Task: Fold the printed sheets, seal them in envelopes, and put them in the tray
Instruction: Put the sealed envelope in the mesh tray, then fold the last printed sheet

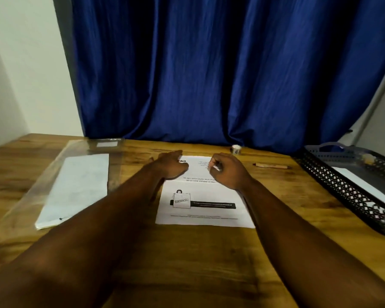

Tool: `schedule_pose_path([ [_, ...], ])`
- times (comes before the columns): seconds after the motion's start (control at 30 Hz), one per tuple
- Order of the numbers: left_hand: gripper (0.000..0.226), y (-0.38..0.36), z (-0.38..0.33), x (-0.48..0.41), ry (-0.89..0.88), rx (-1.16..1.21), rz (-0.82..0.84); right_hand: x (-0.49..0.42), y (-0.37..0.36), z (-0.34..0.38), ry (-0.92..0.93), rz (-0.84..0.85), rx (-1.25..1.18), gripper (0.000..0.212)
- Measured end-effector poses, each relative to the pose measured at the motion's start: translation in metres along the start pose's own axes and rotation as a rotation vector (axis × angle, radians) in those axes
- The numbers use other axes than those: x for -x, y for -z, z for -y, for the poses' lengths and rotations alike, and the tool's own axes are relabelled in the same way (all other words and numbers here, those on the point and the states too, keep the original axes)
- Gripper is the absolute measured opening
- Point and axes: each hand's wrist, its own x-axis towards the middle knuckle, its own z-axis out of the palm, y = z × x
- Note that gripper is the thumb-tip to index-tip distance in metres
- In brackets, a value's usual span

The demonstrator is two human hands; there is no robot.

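Observation:
A printed white sheet (203, 203) lies flat on the wooden table (187, 263) in front of me, with black text and a drawing on it. My left hand (171, 165) rests flat on its far left corner, fingers stretched out. My right hand (228, 171) sits on the far right part of the sheet with its fingers curled in; nothing is seen in it. White envelopes (76, 190) lie in a clear plastic sleeve at the left. A dark perforated tray (347, 187) stands at the right with a white envelope (365, 185) inside.
A small tape roll (236, 149) sits at the table's back edge by the blue curtain (209, 74). A pencil (271, 166) lies between the sheet and the tray. A white wall is at the left.

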Motion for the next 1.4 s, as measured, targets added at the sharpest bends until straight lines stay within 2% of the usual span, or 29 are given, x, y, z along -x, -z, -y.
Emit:
schedule_pose_path([
  [0.13,0.078,-0.01,-0.01,-0.002,-0.017,-0.082,-0.1,-0.001,-0.002,-0.001,-0.005,-0.01,0.018,0.007],
  [0.3,0.058,-0.018,-0.016,-0.009,-0.038,-0.128,-0.289,-0.003,-0.006,-0.005,-0.01,-0.009,0.055,0.01],
  [0.47,0.078,-0.014,-0.012,-0.022,-0.1,-0.099,-0.179,-0.004,-0.01,-0.006,-0.049,-0.004,0.079,0.017],
  [0.6,0.079,-0.005,-0.019,-0.027,-0.108,-0.184,-0.173,-0.005,-0.008,-0.004,-0.068,0.004,0.061,0.018],
  [0.93,0.05,-0.018,-0.035,-0.032,-0.096,-0.116,-0.179,-0.005,-0.007,0.001,-0.098,0.006,0.114,0.022],
  [1.03,0.052,-0.017,-0.034,-0.035,-0.121,-0.144,-0.188,-0.004,-0.007,0.002,-0.113,0.015,0.122,0.026],
  [1.17,0.057,-0.014,-0.037,-0.034,-0.195,-0.168,-0.192,-0.004,-0.006,0.005,-0.161,0.01,0.107,0.035],
  [1.23,0.046,-0.008,-0.036,-0.03,-0.23,-0.114,-0.191,-0.003,-0.006,0.005,-0.178,-0.005,0.091,0.041],
  [1.3,0.043,0.001,-0.035,-0.024,-0.252,-0.069,-0.169,0.0,-0.004,0.006,-0.201,-0.033,0.073,0.051],
  [1.4,0.049,0.018,-0.039,-0.017,-0.314,-0.135,-0.149,0.002,0.0,0.011,-0.184,-0.084,0.139,0.069],
])
